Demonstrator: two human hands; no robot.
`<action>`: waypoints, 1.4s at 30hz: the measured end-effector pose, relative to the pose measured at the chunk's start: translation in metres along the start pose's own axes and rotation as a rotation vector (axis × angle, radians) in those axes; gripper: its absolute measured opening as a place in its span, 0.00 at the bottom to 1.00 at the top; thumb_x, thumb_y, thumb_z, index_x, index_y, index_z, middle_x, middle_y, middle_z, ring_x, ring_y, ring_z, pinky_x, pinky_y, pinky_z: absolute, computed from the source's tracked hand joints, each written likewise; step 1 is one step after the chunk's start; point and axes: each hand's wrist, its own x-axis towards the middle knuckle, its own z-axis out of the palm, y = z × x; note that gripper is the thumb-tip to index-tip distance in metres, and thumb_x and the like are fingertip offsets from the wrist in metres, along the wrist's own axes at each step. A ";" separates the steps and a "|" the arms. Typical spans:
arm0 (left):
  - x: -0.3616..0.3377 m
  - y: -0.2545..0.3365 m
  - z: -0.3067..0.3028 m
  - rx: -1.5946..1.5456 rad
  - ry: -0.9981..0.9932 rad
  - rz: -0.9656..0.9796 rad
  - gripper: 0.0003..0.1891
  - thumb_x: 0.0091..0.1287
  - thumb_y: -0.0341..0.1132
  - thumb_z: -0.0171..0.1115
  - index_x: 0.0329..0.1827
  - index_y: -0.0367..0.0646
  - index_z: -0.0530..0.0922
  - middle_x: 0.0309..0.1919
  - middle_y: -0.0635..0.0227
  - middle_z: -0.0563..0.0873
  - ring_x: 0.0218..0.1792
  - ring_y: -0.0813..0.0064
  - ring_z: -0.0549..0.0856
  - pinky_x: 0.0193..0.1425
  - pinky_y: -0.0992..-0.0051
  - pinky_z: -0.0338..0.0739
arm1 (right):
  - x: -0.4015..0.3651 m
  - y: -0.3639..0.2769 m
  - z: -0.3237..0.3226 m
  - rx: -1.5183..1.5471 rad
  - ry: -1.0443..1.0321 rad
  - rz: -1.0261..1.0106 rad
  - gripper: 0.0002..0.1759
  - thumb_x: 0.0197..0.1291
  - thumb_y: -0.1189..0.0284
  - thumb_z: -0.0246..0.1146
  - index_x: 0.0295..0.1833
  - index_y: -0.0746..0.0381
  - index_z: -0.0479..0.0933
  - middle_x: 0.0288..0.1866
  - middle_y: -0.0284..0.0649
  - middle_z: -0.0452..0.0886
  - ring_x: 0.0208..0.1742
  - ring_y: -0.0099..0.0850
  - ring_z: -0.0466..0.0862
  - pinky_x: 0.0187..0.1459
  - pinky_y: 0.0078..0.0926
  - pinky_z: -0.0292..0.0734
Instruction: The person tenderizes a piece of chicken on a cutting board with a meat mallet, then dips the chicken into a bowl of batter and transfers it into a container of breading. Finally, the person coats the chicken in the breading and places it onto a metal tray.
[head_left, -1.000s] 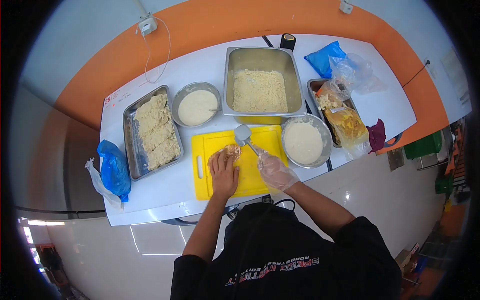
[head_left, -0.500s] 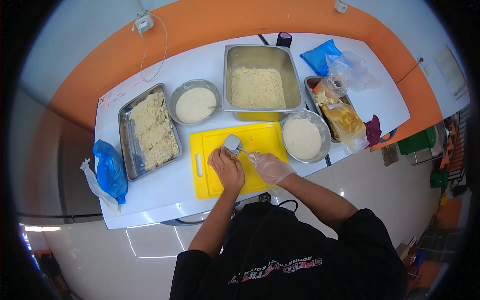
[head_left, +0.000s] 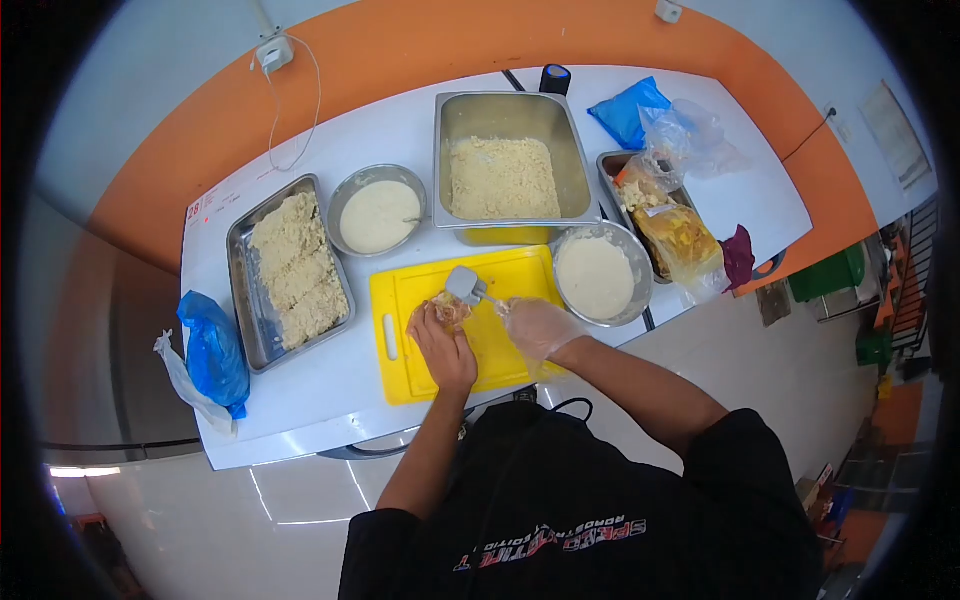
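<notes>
On the yellow cutting board, my bare left hand has its fingers curled round a pale, reddish-brown piece of food. My right hand, in a clear plastic glove, grips a meat mallet by its handle. The mallet's grey, squarish head overlaps the far edge of the food, just beyond my left fingertips. A bowl of thick white batter stands right of the board, close to my right hand.
Behind the board stands a deep steel pan of pale crumbly coating. Leftward are another batter bowl and a shallow tray holding coated pieces. Blue bags lie at the left edge; a tray with bagged food is at right.
The view has shifted slightly. The mallet head has moved a little off my left fingers, and more of the food now shows beside them.
</notes>
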 end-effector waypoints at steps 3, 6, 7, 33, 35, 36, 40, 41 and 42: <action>0.002 0.006 -0.001 0.083 -0.052 -0.021 0.32 0.65 0.28 0.58 0.73 0.28 0.66 0.73 0.39 0.68 0.77 0.37 0.63 0.85 0.43 0.45 | -0.002 -0.006 0.013 0.029 -0.026 0.018 0.17 0.72 0.66 0.53 0.49 0.66 0.83 0.43 0.55 0.87 0.41 0.55 0.88 0.50 0.52 0.82; 0.005 0.011 -0.001 0.174 -0.093 -0.028 0.31 0.66 0.29 0.58 0.73 0.29 0.67 0.74 0.42 0.68 0.78 0.39 0.62 0.85 0.42 0.45 | -0.003 0.000 0.015 0.099 -0.005 0.147 0.18 0.73 0.66 0.52 0.47 0.66 0.84 0.41 0.56 0.87 0.42 0.55 0.88 0.50 0.52 0.82; 0.007 0.013 0.002 0.168 -0.083 -0.035 0.31 0.66 0.29 0.58 0.73 0.29 0.67 0.74 0.42 0.68 0.78 0.39 0.62 0.85 0.42 0.45 | 0.000 -0.001 0.001 0.127 -0.041 0.234 0.19 0.74 0.65 0.52 0.46 0.66 0.84 0.39 0.57 0.86 0.42 0.56 0.88 0.49 0.52 0.82; 0.001 -0.002 -0.004 -0.021 -0.105 -0.054 0.39 0.59 0.23 0.54 0.79 0.29 0.59 0.78 0.39 0.65 0.81 0.38 0.58 0.86 0.43 0.39 | 0.005 -0.032 0.014 -0.021 0.029 0.131 0.18 0.75 0.66 0.51 0.50 0.66 0.82 0.38 0.57 0.87 0.39 0.54 0.88 0.41 0.54 0.82; -0.003 -0.002 -0.005 -0.025 -0.108 -0.048 0.39 0.60 0.23 0.53 0.79 0.29 0.59 0.78 0.39 0.65 0.82 0.38 0.58 0.87 0.43 0.39 | -0.003 -0.038 0.025 -0.038 0.024 0.148 0.18 0.76 0.65 0.51 0.49 0.66 0.82 0.38 0.57 0.87 0.39 0.54 0.88 0.42 0.55 0.82; 0.000 -0.004 -0.004 -0.031 -0.092 -0.020 0.39 0.60 0.23 0.53 0.79 0.29 0.59 0.78 0.38 0.65 0.82 0.38 0.57 0.87 0.44 0.39 | 0.001 -0.038 0.026 -0.043 0.033 0.181 0.18 0.75 0.65 0.51 0.48 0.66 0.83 0.38 0.56 0.87 0.38 0.55 0.88 0.42 0.55 0.82; 0.006 -0.011 -0.007 -0.092 -0.104 -0.051 0.38 0.61 0.23 0.52 0.79 0.28 0.59 0.78 0.36 0.64 0.82 0.38 0.57 0.87 0.45 0.40 | 0.005 -0.048 -0.008 -0.106 -0.018 0.116 0.19 0.76 0.64 0.50 0.47 0.65 0.83 0.38 0.56 0.87 0.39 0.55 0.89 0.42 0.55 0.83; 0.007 -0.014 -0.005 -0.099 -0.055 -0.043 0.36 0.63 0.24 0.53 0.78 0.29 0.61 0.77 0.37 0.67 0.80 0.37 0.60 0.85 0.43 0.45 | 0.009 -0.047 0.005 -0.104 -0.023 0.115 0.19 0.76 0.64 0.50 0.47 0.65 0.83 0.38 0.56 0.87 0.39 0.55 0.89 0.42 0.55 0.83; 0.005 -0.015 -0.005 -0.108 -0.010 -0.038 0.34 0.64 0.24 0.55 0.77 0.29 0.64 0.76 0.38 0.69 0.79 0.36 0.62 0.83 0.42 0.50 | 0.012 -0.043 0.030 0.011 0.032 0.221 0.19 0.76 0.64 0.50 0.48 0.65 0.83 0.38 0.57 0.87 0.40 0.55 0.89 0.43 0.55 0.83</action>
